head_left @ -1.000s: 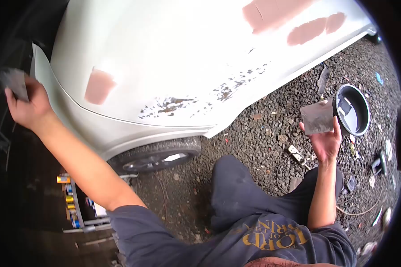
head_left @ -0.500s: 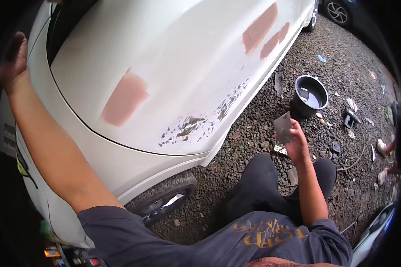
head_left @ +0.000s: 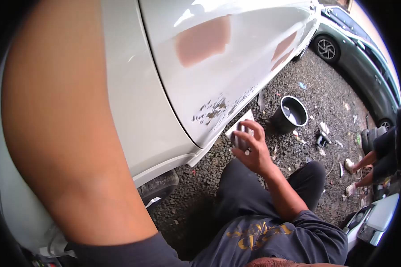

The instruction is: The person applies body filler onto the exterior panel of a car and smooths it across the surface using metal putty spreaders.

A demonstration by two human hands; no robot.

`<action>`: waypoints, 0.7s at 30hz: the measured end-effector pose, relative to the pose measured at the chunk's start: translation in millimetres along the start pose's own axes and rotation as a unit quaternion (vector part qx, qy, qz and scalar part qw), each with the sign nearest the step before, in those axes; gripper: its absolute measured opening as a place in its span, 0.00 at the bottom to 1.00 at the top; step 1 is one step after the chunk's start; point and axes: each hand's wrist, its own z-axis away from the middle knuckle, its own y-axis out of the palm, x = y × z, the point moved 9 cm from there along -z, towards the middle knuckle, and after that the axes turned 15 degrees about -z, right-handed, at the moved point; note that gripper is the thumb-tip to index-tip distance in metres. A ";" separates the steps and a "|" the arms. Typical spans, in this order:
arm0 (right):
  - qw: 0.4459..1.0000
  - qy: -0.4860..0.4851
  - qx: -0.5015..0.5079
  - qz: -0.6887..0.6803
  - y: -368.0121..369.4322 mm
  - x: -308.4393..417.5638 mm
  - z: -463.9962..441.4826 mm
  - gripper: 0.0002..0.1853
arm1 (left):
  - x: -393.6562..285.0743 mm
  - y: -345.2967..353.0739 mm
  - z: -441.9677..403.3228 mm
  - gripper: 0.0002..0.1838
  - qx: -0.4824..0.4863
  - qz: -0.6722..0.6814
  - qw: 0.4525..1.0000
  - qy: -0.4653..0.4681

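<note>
My right hand (head_left: 257,149) is in front of the lower edge of the white car door (head_left: 173,84), fingers curled around a dark grey sheet (head_left: 240,140). A pale flat piece (head_left: 246,117) shows just behind the fingers; what it is stays unclear. My left arm rises large along the left side, and its hand is out of view. On the door are a pinkish-brown patch (head_left: 203,41) and a dark, chipped, scratched area (head_left: 214,110). Right of my right hand, a black bucket (head_left: 278,120) holds liquid.
A car wheel (head_left: 160,189) lies below the door. Gravel surrounds my bent legs. Beyond the bucket is a dark tool (head_left: 323,139). Another person's legs (head_left: 369,161) show at right, near a green-grey car (head_left: 361,66) and a white object (head_left: 378,218).
My left hand has left the view as its arm moved up and closer. My right hand moved left towards the door, fingers curling over the sheet. The view has shifted, showing more of the other car.
</note>
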 end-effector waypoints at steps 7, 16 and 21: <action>0.998 0.033 -0.047 -0.023 -24.7 -32.6 -0.6 0.34 | 46.3 13.6 93.2 0.14 -0.061 -0.082 0.994 -0.037; 0.808 0.109 -0.260 -0.517 -82.2 -58.5 -16.3 0.36 | 30.1 7.9 91.3 0.13 -0.047 -0.151 0.987 -0.022; 0.702 0.178 -0.256 -0.640 -34.6 -65.3 10.4 0.34 | 14.8 6.4 61.1 0.12 -0.026 -0.166 0.986 0.001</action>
